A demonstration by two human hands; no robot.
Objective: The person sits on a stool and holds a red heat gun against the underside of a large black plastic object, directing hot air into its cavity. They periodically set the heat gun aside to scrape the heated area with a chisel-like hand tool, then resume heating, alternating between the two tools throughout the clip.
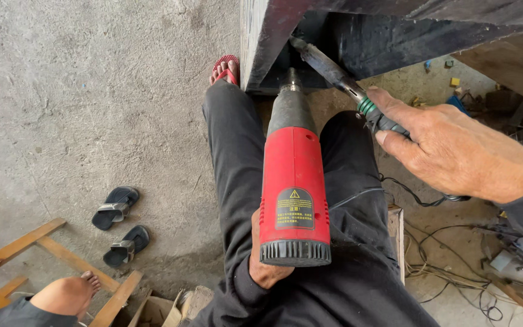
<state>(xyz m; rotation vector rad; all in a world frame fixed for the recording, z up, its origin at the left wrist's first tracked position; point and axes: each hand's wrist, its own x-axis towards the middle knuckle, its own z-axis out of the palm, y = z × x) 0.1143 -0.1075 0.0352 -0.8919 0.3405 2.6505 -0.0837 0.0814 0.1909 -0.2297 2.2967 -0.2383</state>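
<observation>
Two black sandals (119, 225) lie on the concrete floor (92, 91), well to the left of the left hand (266, 257), and below them a wooden frame (49, 248) slants across the corner, with another person's bare foot (68, 293) resting beside it. Farther right, the left hand is closed around the grip of a red heat gun (293, 181); only the knuckles and part of the palm show, since the gun's grey rear vent covers the fingers. The gun's body runs up and away from that hand, over the person's dark trousers (237, 181), and its metal nozzle (290, 82) points at the edge of a dark steel beam (261, 36). Right of the gun, the right hand (455, 151) is wrapped shut on the green-and-black handle of a scraper (334, 72). The blade reaches up and left from that grip and meets the beam just beside the nozzle tip. Loose black cables (437, 242) trail across the floor below the right hand.
</observation>
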